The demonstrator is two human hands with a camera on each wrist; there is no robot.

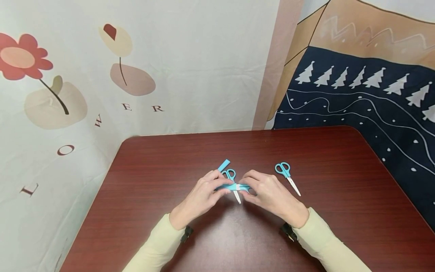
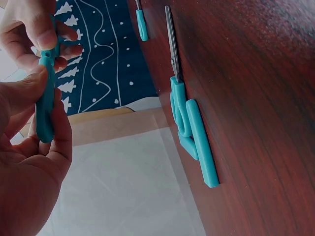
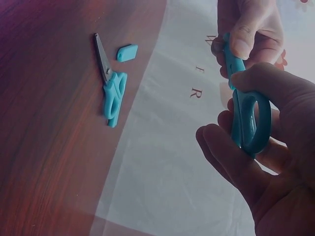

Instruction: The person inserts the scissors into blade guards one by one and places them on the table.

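Over the middle of the table, my left hand (image 1: pixel 203 192) pinches a light-blue blade cover (image 2: pixel 46 105) between thumb and fingers. My right hand (image 1: pixel 272 195) grips a pair of scissors (image 3: pixel 261 123) by its blue handles. The cover lies in line with these scissors, over their blades; in the head view a short pale stretch shows between the hands. Below the hands a second pair of scissors (image 1: pixel 237 196) rests on the table with its blades bare. Close to its handles lies a loose blue cover (image 1: pixel 224 165); the right wrist view shows another cover (image 3: pixel 127 52) nearby.
A third pair of scissors (image 1: pixel 288 177) lies uncovered on the table to the right of my hands. The dark red-brown table (image 1: pixel 163 162) meets a pale flower-print cloth (image 1: pixel 204 75) at the back and a dark tree-print cloth (image 1: pixel 340 102) at the right.
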